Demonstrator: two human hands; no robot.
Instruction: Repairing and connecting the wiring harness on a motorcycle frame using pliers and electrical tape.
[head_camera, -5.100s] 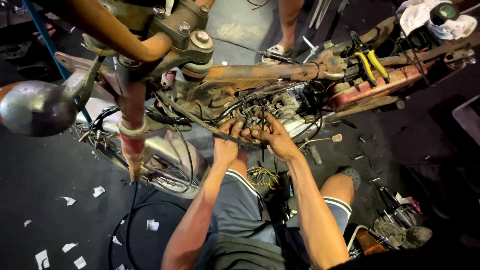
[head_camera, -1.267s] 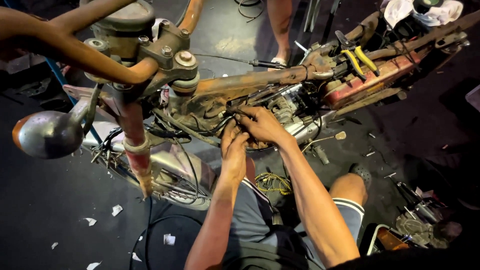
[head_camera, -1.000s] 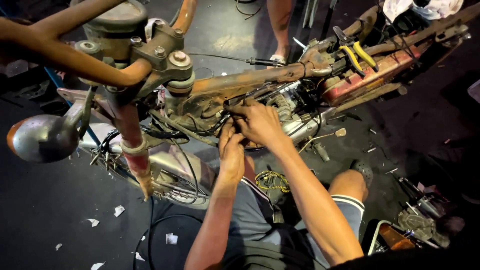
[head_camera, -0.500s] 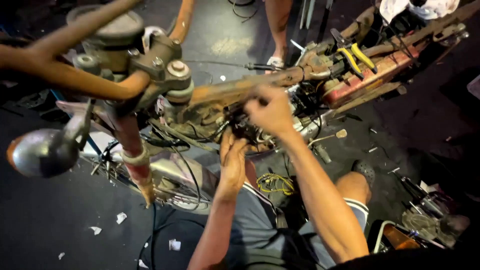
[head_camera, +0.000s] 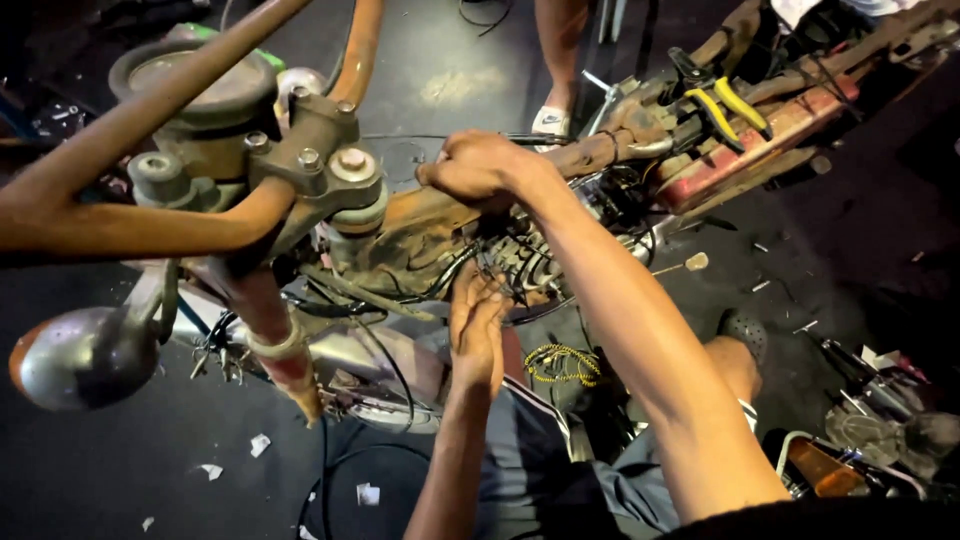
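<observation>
A rusty, stripped motorcycle frame (head_camera: 620, 150) lies in front of me, its orange handlebar (head_camera: 150, 225) and round headlight (head_camera: 85, 355) at the left. My right hand (head_camera: 480, 165) is closed on the frame's rusty top tube, knuckles up. Below it, my left hand (head_camera: 478, 320) reaches up into the tangle of black wires (head_camera: 520, 265) beside the engine, fingers apart among them. Whether it pinches a wire is hidden.
Yellow-handled pliers (head_camera: 735, 105) rest on the red rear part of the frame. Another person's leg and shoe (head_camera: 555, 105) stand beyond the bike. A coiled yellow cable (head_camera: 565, 362) lies by my knee. Paper scraps (head_camera: 260, 445) and loose parts (head_camera: 880, 420) litter the dark floor.
My right hand has left the wires and risen to grip the frame's top tube. My left hand stays among the wires. The view has moved closer to the handlebar.
</observation>
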